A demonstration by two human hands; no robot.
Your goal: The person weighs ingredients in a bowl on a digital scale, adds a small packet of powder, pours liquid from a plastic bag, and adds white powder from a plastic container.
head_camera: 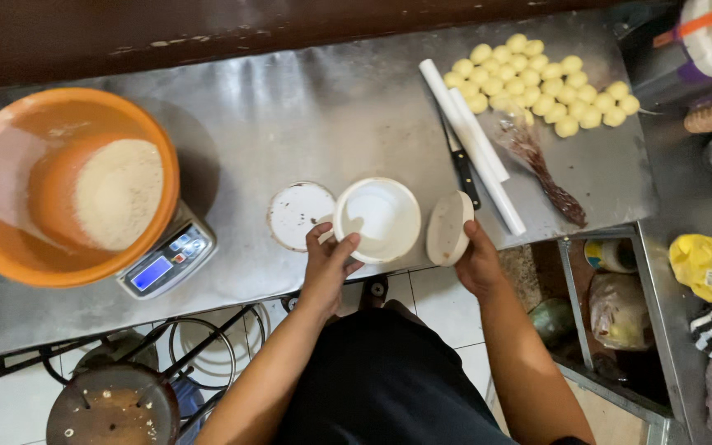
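Both forearms bare, reaching forward from the torso. Left hand (329, 257) palm down, fingers curled in a grip, thumb hooked forward. Right hand (476, 262) turned edge-up, fingers closed in a pinch. Wrists near level, hands well apart.

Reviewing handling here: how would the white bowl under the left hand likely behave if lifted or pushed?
The white bowl looks empty and thin-walled, so probably light. On the smooth metal table it would likely slide easily. The left hand grips only its rim, so it may tilt.
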